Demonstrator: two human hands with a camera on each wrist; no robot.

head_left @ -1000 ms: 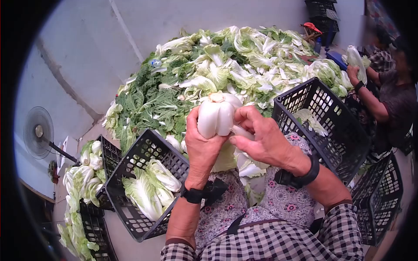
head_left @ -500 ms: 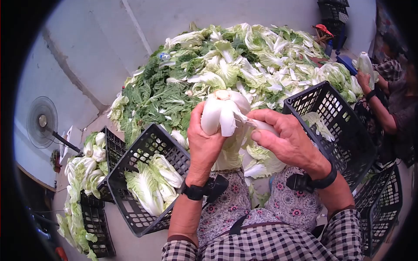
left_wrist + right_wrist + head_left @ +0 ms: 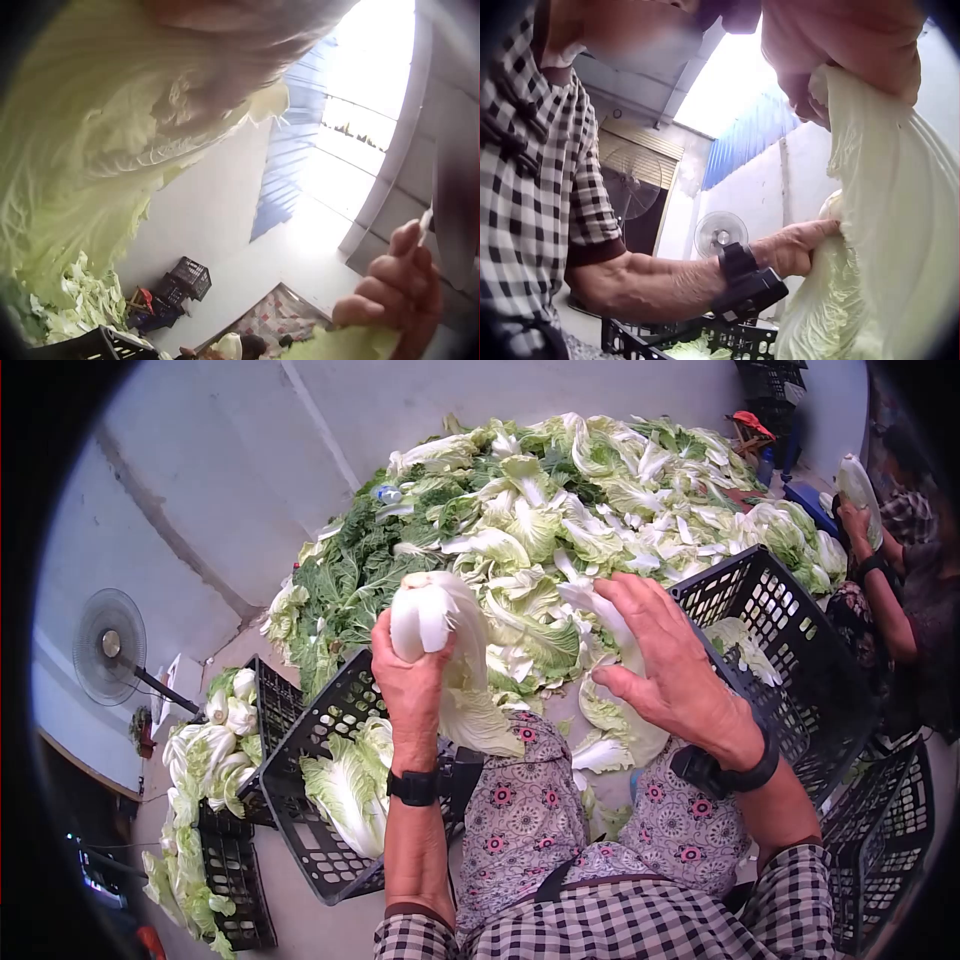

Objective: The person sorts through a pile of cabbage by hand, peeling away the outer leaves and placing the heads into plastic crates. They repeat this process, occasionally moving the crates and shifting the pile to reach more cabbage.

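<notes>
In the head view my left hand [image 3: 408, 685] grips a napa cabbage [image 3: 465, 660] near its base, its pale cut end up and its leafy end hanging over my lap. My right hand [image 3: 680, 670], apart from the head and to its right, holds a loose cabbage leaf [image 3: 625, 645] by its white stalk. The right wrist view shows this leaf [image 3: 900, 172] hanging down from the fingers, with the cabbage [image 3: 821, 307] and left hand [image 3: 799, 244] behind it. Leaf fills much of the left wrist view, where my right hand [image 3: 394, 289] shows lower right.
A large heap of cabbage leaves [image 3: 530, 540] lies ahead. One black crate [image 3: 330, 860] holding cabbages stands left; another crate [image 3: 780, 560] with a leaf stands right. More cabbages [image 3: 205, 760] sit in crates at far left, near a fan [image 3: 108, 645]. Another person [image 3: 895, 600] holds a cabbage at right.
The right hand has pulled a leaf away from the cabbage and moved right with it. The left hand has moved left with the cabbage, tilting it.
</notes>
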